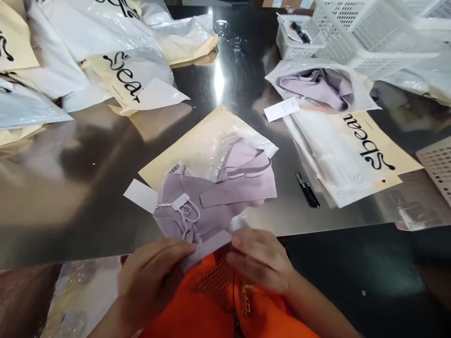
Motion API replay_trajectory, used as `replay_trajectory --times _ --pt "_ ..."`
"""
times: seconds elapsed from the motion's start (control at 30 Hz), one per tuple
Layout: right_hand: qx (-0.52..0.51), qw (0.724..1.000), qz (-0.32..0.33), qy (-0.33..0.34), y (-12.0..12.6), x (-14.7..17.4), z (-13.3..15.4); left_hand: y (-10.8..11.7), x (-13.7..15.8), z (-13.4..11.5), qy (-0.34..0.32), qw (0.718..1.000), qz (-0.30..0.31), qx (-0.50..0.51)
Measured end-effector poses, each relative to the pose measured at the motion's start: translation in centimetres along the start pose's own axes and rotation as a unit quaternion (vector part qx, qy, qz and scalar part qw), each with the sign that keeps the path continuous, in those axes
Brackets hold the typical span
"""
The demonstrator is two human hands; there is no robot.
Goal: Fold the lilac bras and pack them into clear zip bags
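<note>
A lilac bra (218, 202) lies partly on the metal table, and its near band reaches over the front edge. My left hand (155, 267) is closed on one end of that band. The other end is pinched by my right hand (262, 258), so the strip is drawn out between them. A white hang tag (141, 196) sticks out at the bra's left side, with a white cord (188, 211) looped on the fabric. Under the bra lies a cream and clear plastic bag (190, 141). A barcode label (175, 169) shows at the bra's upper left.
Small black thread snips (307, 190) lie to the right. Beyond them are stacked printed bags (327, 155) and a clear bag with lilac fabric (317, 87). White plastic baskets (373, 37) stand at the back right. Several packed bags (130, 77) fill the left back.
</note>
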State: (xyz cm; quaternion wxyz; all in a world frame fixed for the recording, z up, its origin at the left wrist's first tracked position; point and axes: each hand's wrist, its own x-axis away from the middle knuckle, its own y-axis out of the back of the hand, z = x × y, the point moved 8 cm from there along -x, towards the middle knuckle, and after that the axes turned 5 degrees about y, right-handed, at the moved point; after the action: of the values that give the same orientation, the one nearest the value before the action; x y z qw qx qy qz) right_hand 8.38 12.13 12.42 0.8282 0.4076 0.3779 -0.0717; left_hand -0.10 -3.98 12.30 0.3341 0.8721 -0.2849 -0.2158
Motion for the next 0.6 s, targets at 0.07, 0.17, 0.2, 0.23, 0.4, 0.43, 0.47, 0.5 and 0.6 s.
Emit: replay_trajectory --times 0.07,0.17,0.2,0.23,0.4,0.43,0.47,0.5,0.6 --pt "0.018 1.000 0.014 -0.002 -0.8 -0.2 -1.3 1.7 0.9 1.1 0.062 0.996 -0.052 0.048" --pt "0.071 0.993 0.086 -0.032 -3.5 -0.8 -3.7 3.9 2.8 3.6 0.227 0.934 -0.189 0.202" --pt "0.100 0.988 0.110 -0.047 -4.4 -1.0 -4.4 4.1 3.5 4.5 0.280 0.894 -0.230 0.264" --pt "0.131 0.982 0.124 -0.058 -5.1 -1.2 -5.0 4.0 4.0 5.3 0.322 0.854 -0.254 0.321" --pt "0.224 0.953 0.188 -0.080 -6.8 -1.6 -6.7 3.6 3.0 8.0 0.355 0.716 -0.262 0.541" --pt "0.231 0.948 0.202 -0.081 -6.9 -1.6 -7.0 3.7 2.4 8.4 0.338 0.703 -0.256 0.572" --pt "0.236 0.945 0.213 -0.079 -6.9 -1.7 -7.2 4.0 1.8 8.7 0.317 0.690 -0.252 0.600" --pt "0.240 0.942 0.223 -0.072 -7.0 -1.9 -7.4 4.2 1.3 9.0 0.298 0.679 -0.252 0.622" --pt "0.259 0.933 0.247 -0.029 -7.5 -2.3 -7.6 4.8 0.7 9.9 0.278 0.661 -0.270 0.643"
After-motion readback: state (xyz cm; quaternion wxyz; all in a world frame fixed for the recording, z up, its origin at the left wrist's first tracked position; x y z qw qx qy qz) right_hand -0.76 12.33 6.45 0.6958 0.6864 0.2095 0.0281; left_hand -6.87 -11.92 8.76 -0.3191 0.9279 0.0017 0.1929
